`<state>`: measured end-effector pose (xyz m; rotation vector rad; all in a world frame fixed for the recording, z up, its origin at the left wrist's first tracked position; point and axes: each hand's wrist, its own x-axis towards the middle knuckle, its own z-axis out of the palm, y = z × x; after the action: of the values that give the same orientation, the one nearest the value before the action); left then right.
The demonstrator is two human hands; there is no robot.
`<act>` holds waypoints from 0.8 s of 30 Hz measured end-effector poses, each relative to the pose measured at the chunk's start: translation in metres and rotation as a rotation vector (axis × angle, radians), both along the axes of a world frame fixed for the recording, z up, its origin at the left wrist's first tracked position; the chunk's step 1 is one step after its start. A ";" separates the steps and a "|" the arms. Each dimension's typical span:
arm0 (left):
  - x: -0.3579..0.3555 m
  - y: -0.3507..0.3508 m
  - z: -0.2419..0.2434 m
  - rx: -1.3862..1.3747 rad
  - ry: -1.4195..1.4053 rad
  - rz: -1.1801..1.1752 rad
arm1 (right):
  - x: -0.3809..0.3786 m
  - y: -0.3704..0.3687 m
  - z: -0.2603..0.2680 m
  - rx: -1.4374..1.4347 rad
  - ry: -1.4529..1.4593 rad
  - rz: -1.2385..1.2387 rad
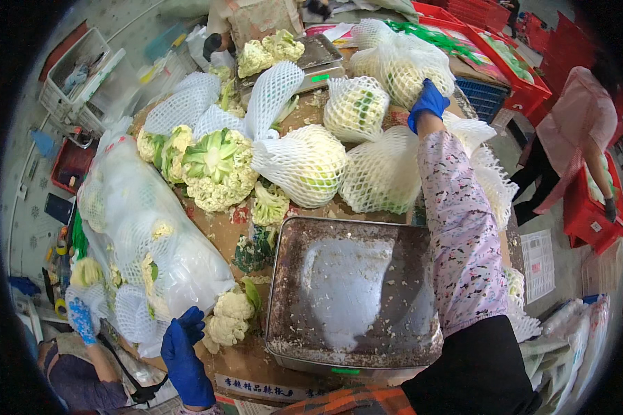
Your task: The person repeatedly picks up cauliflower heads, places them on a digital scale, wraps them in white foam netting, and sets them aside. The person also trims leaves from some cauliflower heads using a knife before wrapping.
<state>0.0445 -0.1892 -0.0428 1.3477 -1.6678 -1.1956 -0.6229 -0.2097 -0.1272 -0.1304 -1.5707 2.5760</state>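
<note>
My right hand point(430, 102), in a blue glove, reaches across the table and touches a cauliflower in white foam netting point(407, 78). Its fingers are partly hidden, so whether it grips is unclear. Gloved in blue too, my left hand point(184, 353) holds nothing, its fingers apart and slightly curled. It is beside a bare cauliflower point(228, 319) and a large clear plastic bag point(150, 207) of netted cauliflowers. A metal scale pan point(350, 295) with crumbs on it is in front of me. Beyond it are more netted cauliflowers point(309, 166) and a bare cauliflower with leaves point(220, 168).
Across the table, a person point(265, 18) is near a second scale point(319, 54) bearing bare cauliflower. A co-worker's patterned-gloved hand point(83, 319) touches netting at lower left. To the right, another person point(576, 124) bends over a red crate point(594, 218).
</note>
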 end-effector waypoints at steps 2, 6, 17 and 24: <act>0.001 0.000 -0.002 0.014 -0.011 0.028 | -0.015 -0.001 -0.007 0.754 0.452 -0.086; 0.007 0.004 -0.009 0.008 -0.017 0.011 | -0.023 0.007 0.000 0.401 0.113 0.354; 0.075 0.007 -0.016 -0.060 0.030 0.018 | 0.053 0.096 0.087 0.428 -0.041 0.834; 0.088 0.014 -0.039 0.007 0.081 -0.025 | 0.219 0.118 0.162 0.796 0.275 1.314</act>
<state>0.1324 -0.1748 -0.0816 1.2691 -1.6297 -1.2549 -0.4042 -0.0919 0.0348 1.7156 -2.9393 1.9527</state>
